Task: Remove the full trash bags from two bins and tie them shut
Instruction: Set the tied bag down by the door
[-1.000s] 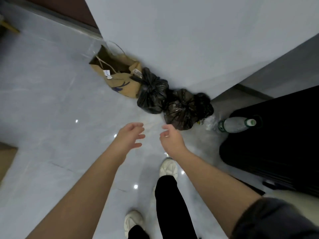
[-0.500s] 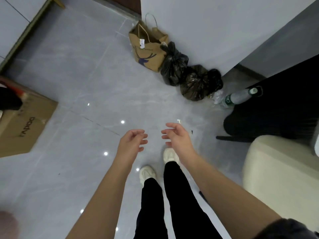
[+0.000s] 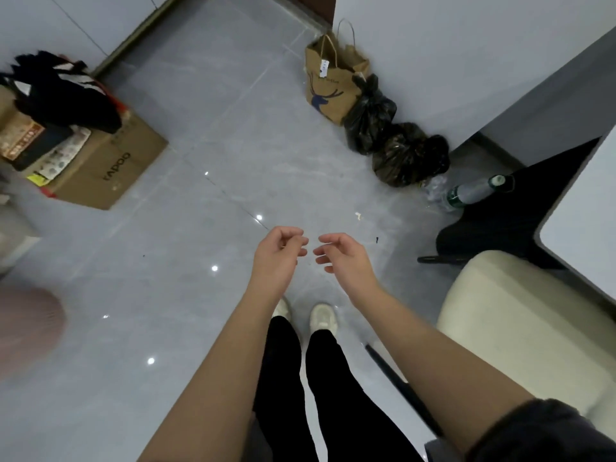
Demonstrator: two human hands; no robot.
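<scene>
Left grip (image 3: 278, 258) and right grip (image 3: 343, 260) are held side by side above the floor (image 3: 200, 261), fingers loosely curled, with nothing grasped. Well ahead of them, a black trash bag (image 3: 368, 125), bunched at its top, is set against the wall (image 3: 433, 45), touching a brown paper bag (image 3: 328, 85). A second black trash bag (image 3: 408, 158), glossy and crumpled, touches the first, near a plastic bottle (image 3: 473, 191).

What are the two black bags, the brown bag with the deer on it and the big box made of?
The black bags look like thin, glossy plastic film: they are crinkled and catch the light. The brown bag looks like matte kraft paper, with stiff folds and thin cord handles. The big box looks like plain brown cardboard, with flat sides and printed letters.
</scene>
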